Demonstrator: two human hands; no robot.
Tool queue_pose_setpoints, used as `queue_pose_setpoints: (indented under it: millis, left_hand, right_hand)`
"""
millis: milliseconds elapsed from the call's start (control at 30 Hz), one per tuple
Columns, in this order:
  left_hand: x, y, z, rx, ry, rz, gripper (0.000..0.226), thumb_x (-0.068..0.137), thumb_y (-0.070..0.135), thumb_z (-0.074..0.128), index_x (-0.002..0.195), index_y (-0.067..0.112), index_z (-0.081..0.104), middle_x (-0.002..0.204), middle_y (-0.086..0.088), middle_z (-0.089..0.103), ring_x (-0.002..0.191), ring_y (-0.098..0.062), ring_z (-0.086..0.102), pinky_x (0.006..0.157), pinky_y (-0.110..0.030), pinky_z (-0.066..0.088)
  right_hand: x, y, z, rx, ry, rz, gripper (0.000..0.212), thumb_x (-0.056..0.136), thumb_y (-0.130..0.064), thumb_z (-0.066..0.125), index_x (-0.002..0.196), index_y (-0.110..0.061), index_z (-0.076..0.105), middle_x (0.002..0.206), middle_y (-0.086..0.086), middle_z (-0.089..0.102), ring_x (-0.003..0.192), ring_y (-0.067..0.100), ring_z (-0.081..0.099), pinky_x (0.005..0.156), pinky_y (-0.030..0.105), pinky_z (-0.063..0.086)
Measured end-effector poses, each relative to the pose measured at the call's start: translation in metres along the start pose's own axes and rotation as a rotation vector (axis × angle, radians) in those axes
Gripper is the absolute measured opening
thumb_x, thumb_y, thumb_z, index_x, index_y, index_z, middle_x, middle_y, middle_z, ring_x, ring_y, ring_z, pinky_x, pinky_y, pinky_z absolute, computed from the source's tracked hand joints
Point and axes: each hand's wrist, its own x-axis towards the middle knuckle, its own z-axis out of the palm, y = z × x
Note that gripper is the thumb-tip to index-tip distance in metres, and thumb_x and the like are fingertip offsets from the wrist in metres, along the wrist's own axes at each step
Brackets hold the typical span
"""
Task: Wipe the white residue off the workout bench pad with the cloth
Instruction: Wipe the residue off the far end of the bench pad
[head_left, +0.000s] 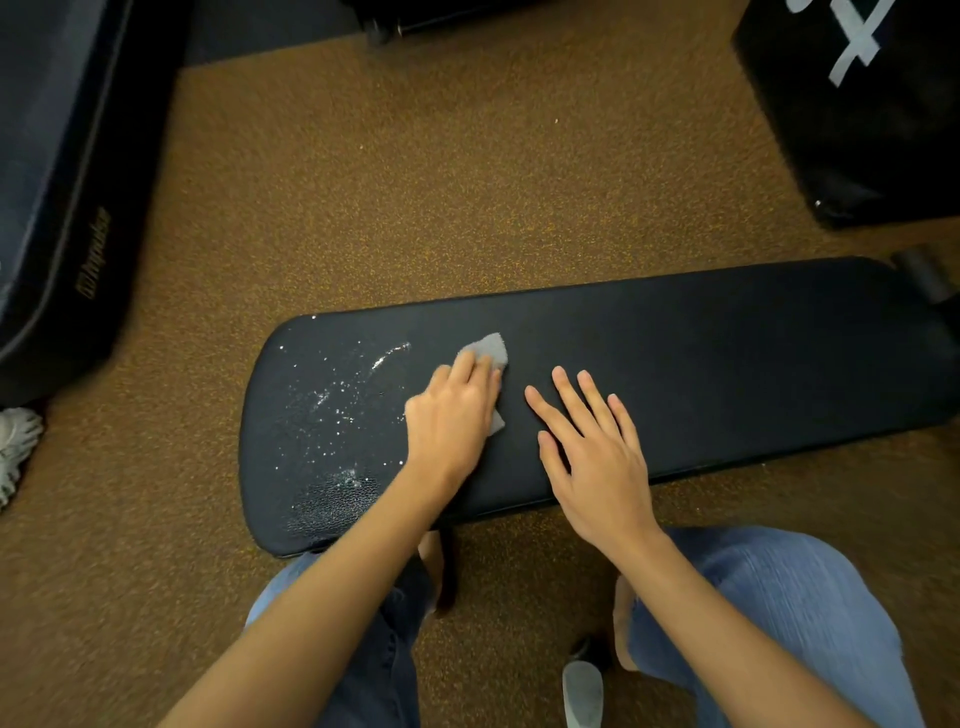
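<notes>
A long black workout bench pad (727, 358) lies across the view in front of me. White residue (332, 405) is scattered in specks and streaks over its left end. My left hand (452, 415) presses flat on a small grey cloth (488, 351), just right of the residue; only the cloth's far corner and a near edge show past my fingers. My right hand (592, 447) rests flat on the pad with fingers spread, holding nothing, a little right of the cloth.
Brown speckled carpet (441, 182) surrounds the bench. Dark padded equipment (57, 182) stands at the left, a black box with white markings (872, 104) at the back right. A bench roller (924, 273) sticks out at the pad's right end. My knees in jeans are below the pad.
</notes>
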Motion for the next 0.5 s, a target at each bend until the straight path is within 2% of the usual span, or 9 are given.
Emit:
queue_pose_setpoints:
  millis: [133,200,267,333,400,500]
  left_hand:
    - [0.043,-0.037,0.009,0.056,0.040,-0.175,0.021,0.090,0.021,0.065,0.072,0.010,0.062,0.081,-0.009,0.055,0.058,-0.031,0.059,0.041,-0.025,0.025]
    - [0.056,-0.046,0.009,0.004,0.039,-0.274,0.018,0.087,0.013,0.066,0.073,0.003,0.061,0.084,-0.013,0.055,0.059,-0.034,0.059,0.045,-0.027,0.025]
    - [0.052,-0.037,0.007,-0.008,0.024,-0.321,0.019,0.089,0.014,0.065,0.075,0.003,0.060,0.086,-0.014,0.055,0.059,-0.034,0.059,0.045,-0.027,0.026]
    - [0.033,-0.017,0.002,0.007,0.055,-0.285,0.019,0.091,0.020,0.065,0.078,0.007,0.061,0.085,-0.010,0.057,0.057,-0.029,0.059,0.041,-0.026,0.025]
    - [0.002,0.001,-0.001,-0.019,0.044,-0.185,0.019,0.094,0.028,0.056,0.089,0.012,0.065,0.090,-0.006,0.060,0.059,-0.023,0.060,0.037,-0.026,0.026]
    - [-0.020,-0.002,-0.006,-0.005,0.023,-0.089,0.024,0.098,0.033,0.050,0.100,0.017,0.068,0.090,0.001,0.062,0.060,-0.017,0.060,0.034,-0.025,0.026]
  right_hand:
    - [0.000,0.000,0.001,0.030,0.014,-0.006,0.046,0.104,-0.037,0.029,0.150,-0.036,0.031,0.161,-0.007,0.021,0.151,0.014,0.009,0.121,0.040,0.014]
    - [0.000,0.001,0.001,0.041,0.020,-0.006,0.046,0.104,-0.037,0.029,0.150,-0.036,0.032,0.161,-0.007,0.022,0.150,0.014,0.009,0.121,0.041,0.015]
    - [0.000,0.000,0.002,0.039,0.021,-0.001,0.046,0.104,-0.037,0.030,0.150,-0.036,0.032,0.161,-0.007,0.022,0.150,0.015,0.009,0.121,0.041,0.015]
    - [-0.001,0.000,0.002,0.028,0.018,0.001,0.047,0.103,-0.036,0.031,0.150,-0.036,0.031,0.161,-0.007,0.022,0.151,0.015,0.010,0.121,0.041,0.015]
    - [-0.001,0.000,0.001,0.019,0.017,0.001,0.047,0.103,-0.036,0.030,0.150,-0.036,0.032,0.161,-0.006,0.022,0.150,0.015,0.010,0.121,0.040,0.015]
    - [0.000,0.001,0.001,0.019,0.013,-0.007,0.047,0.103,-0.037,0.029,0.150,-0.036,0.031,0.161,-0.006,0.022,0.150,0.015,0.010,0.121,0.040,0.014]
